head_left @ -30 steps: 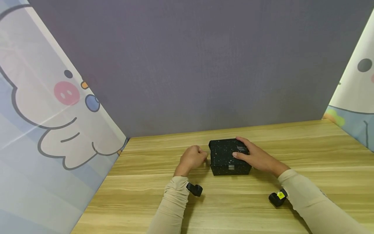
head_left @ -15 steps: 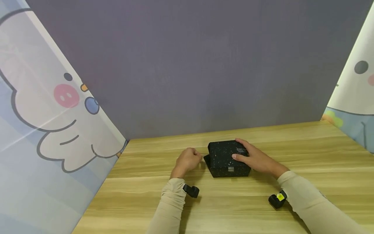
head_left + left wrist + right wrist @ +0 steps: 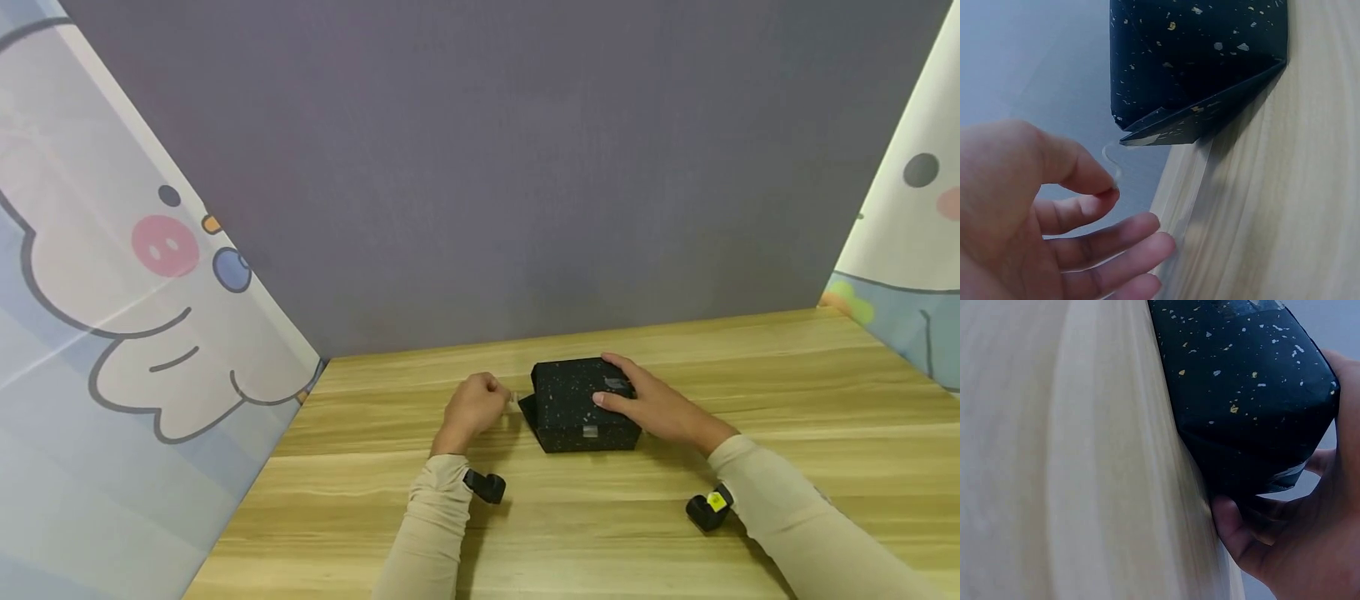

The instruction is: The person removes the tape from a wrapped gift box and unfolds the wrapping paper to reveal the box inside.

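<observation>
A box wrapped in black speckled paper [image 3: 573, 392] sits on the wooden table, pieces of tape [image 3: 590, 432] on its front and top. At its left end a folded paper flap [image 3: 1179, 119] stands out from the side, leaving a dark gap behind it. Thumb and index finger of my left hand [image 3: 476, 407] pinch a thin, curled strip of clear tape [image 3: 1112, 159] beside the flap's tip; the other fingers are spread below. My right hand [image 3: 656, 404] grips the box's right end, thumb on top and fingers around the far side.
The wooden table [image 3: 360, 508] reaches back to a grey panel [image 3: 525, 167]. Cartoon-printed sheets [image 3: 97, 350] stand at the left and right sides. Each wrist carries a small black camera [image 3: 486, 486].
My left hand has drawn away to the left from the box's end, and the paper flap there has swung outward. My right hand keeps its hold on the box.
</observation>
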The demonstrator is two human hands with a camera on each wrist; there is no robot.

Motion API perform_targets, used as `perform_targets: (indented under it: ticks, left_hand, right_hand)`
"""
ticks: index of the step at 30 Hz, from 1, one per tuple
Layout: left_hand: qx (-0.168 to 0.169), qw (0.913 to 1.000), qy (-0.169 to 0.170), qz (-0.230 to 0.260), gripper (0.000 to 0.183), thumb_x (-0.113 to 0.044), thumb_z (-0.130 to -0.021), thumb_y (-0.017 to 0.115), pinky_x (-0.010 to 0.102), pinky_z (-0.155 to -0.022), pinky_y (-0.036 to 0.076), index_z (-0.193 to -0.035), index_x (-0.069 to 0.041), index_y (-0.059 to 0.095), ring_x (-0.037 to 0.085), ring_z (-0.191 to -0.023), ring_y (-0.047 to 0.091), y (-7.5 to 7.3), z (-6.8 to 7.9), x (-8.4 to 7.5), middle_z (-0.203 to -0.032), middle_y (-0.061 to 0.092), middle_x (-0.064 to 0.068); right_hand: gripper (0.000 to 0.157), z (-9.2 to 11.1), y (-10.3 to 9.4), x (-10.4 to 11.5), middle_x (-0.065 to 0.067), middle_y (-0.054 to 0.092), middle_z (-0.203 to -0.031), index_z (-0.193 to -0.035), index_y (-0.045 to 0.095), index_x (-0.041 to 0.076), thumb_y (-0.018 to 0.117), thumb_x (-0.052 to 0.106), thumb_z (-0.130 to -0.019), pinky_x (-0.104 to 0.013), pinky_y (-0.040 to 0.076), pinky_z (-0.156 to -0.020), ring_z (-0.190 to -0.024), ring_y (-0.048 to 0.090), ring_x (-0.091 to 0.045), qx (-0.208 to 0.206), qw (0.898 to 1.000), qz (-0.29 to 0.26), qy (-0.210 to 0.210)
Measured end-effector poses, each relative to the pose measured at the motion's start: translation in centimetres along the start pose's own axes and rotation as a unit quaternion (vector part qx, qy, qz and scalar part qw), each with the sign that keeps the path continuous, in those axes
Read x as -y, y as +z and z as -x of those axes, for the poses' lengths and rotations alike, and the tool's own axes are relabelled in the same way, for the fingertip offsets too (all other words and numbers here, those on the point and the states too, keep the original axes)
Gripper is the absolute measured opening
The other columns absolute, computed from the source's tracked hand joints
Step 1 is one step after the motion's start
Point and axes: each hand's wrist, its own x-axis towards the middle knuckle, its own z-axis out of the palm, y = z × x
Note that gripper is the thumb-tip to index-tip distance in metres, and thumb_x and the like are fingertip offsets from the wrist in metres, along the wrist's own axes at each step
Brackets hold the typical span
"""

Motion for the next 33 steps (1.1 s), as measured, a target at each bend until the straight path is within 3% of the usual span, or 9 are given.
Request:
perform_targets:
  ticks: [4,7,10,13,17,20,23,27,33]
  left_hand:
    - [-0.035,0.9991,0.017,0.018,0.015,-0.020,-0.101,0.055,0.033,-0.055,0.041,-0.093,-0.012,0.065,0.016,-0.058,0.047,0.1,-0.2,-0.1,-0.075,0.057,0.000]
    - [-0.061,0.9963,0.037,0.047,0.013,-0.018,-0.101,0.057,0.038,-0.073,0.050,-0.106,-0.010,0.067,0.019,-0.084,0.059,0.3,-0.3,-0.4,-0.097,0.064,0.003]
    - [-0.068,0.9923,0.064,0.081,0.016,-0.016,-0.101,0.059,0.044,-0.089,0.050,-0.112,-0.008,0.067,0.025,-0.106,0.060,0.6,-0.5,-0.8,-0.111,0.065,0.007]
    - [-0.059,0.9903,0.085,0.093,0.016,-0.016,-0.100,0.060,0.046,-0.093,0.049,-0.113,-0.009,0.067,0.027,-0.114,0.059,1.0,-0.5,-1.3,-0.116,0.065,0.009]
    - [-0.032,0.9903,0.111,0.077,0.019,-0.017,-0.100,0.061,0.042,-0.089,0.052,-0.117,-0.012,0.068,0.025,-0.112,0.061,1.7,-0.1,-2.0,-0.127,0.062,0.008]
    - [-0.012,0.9884,0.142,0.053,0.023,-0.020,-0.101,0.062,0.040,-0.088,0.053,-0.123,-0.014,0.068,0.026,-0.115,0.061,2.3,0.1,-2.5,-0.136,0.057,0.008]
    - [0.001,0.9866,0.163,0.009,0.030,-0.028,-0.101,0.062,0.043,-0.098,0.049,-0.130,-0.018,0.066,0.026,-0.129,0.052,2.6,0.2,-2.7,-0.145,0.052,0.004]
    - [0.019,0.9850,0.168,-0.037,0.042,-0.039,-0.100,0.060,0.048,-0.106,0.042,-0.140,-0.023,0.061,0.024,-0.140,0.040,2.8,0.2,-2.7,-0.153,0.044,-0.002]
    - [0.037,0.9857,0.159,-0.042,0.047,-0.041,-0.101,0.058,0.045,-0.102,0.046,-0.145,-0.024,0.056,0.023,-0.131,0.051,2.7,0.3,-2.7,-0.156,0.039,-0.001]
  right_hand:
    - [0.086,0.0,0.0,0.1,-0.022,0.017,-0.163,-0.162,0.017,0.015,0.054,0.059,-0.098,-0.072,0.026,-0.106,-0.145,0.022,-0.049,-0.002,1.000,0.007,-0.001]
    - [0.085,0.1,-0.1,0.3,-0.023,0.017,-0.163,-0.162,0.017,0.015,0.053,0.059,-0.099,-0.072,0.026,-0.105,-0.144,0.023,-0.050,-0.001,1.000,0.009,0.001]
    - [0.083,0.3,-0.1,0.3,-0.023,0.017,-0.163,-0.162,0.017,0.015,0.050,0.059,-0.100,-0.072,0.028,-0.104,-0.143,0.024,-0.050,0.000,1.000,0.012,0.005]
    - [0.080,0.4,-0.3,0.2,-0.024,0.019,-0.162,-0.162,0.017,0.016,0.047,0.058,-0.101,-0.072,0.029,-0.103,-0.141,0.028,-0.051,0.002,1.000,0.014,0.005]
    - [0.072,0.5,-0.6,0.0,-0.020,0.021,-0.163,-0.162,0.020,0.019,0.042,0.056,-0.104,-0.071,0.029,-0.104,-0.141,0.030,-0.050,0.002,1.000,0.008,0.006]
    - [0.065,0.5,-0.8,-0.1,-0.019,0.022,-0.163,-0.161,0.023,0.018,0.036,0.051,-0.107,-0.068,0.025,-0.109,-0.143,0.027,-0.048,-0.005,1.000,-0.006,0.002]
    - [0.059,0.3,-1.0,-0.2,-0.022,0.023,-0.161,-0.160,0.026,0.013,0.034,0.043,-0.110,-0.063,0.029,-0.110,-0.144,0.026,-0.047,-0.008,0.999,-0.032,-0.010]
    - [0.056,0.2,-1.2,-0.2,-0.025,0.029,-0.158,-0.159,0.030,0.011,0.040,0.037,-0.110,-0.060,0.039,-0.104,-0.138,0.038,-0.046,-0.013,0.999,-0.038,-0.021]
    - [0.044,-0.1,-1.2,0.1,-0.023,0.051,-0.144,-0.142,0.058,0.011,0.056,0.032,-0.105,-0.062,0.041,-0.101,-0.127,0.052,-0.044,-0.061,0.998,-0.007,-0.026]
